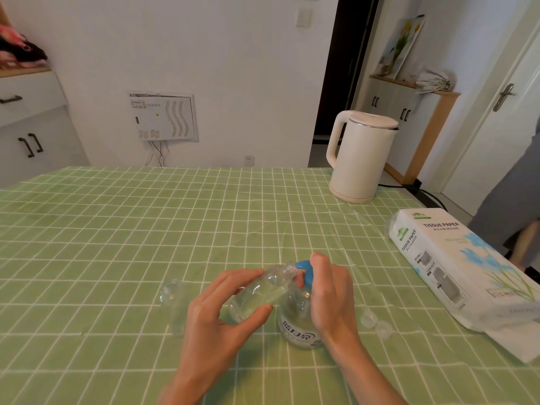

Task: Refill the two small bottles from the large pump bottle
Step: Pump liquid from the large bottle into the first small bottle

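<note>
On a green checked tablecloth, near the middle, the left hand pinches a small clear bottle between thumb and curled fingers. Its open neck tilts toward the blue pump head of the large pump bottle. The right hand curls its fingers over that pump head. A second small bottle stands just left.

Clear small bottle tilted against blue-pump bottle; other small bottle upright, left.

Left hand grips small bottle; right hand curled over pump.
</note>
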A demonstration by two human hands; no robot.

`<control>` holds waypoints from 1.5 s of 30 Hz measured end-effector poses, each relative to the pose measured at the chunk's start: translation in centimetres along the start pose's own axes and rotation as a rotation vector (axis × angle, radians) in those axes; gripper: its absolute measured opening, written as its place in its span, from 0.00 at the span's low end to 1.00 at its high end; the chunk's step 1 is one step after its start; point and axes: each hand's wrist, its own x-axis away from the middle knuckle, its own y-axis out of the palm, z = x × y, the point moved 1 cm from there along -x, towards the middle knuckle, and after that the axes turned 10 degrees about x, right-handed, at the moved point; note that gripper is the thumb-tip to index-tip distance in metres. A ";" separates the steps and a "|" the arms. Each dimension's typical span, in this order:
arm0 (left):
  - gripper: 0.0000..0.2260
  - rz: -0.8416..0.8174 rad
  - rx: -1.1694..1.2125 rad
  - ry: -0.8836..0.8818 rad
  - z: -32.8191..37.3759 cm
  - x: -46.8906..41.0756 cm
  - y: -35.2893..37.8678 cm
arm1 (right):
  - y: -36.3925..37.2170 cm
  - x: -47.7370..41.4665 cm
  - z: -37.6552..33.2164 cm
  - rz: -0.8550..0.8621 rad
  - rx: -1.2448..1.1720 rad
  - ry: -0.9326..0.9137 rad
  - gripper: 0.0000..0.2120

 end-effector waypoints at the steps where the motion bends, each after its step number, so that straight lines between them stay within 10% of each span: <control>1: 0.19 0.001 -0.001 -0.001 0.0 0.0 0.0 | 0.0 0.0 0.1 0.000 0.010 0.006 0.27; 45: 0.21 -0.076 0.200 -0.198 -0.1 0.1 0.5 | 0.1 0.2 0.0 0.015 0.017 0.018 0.30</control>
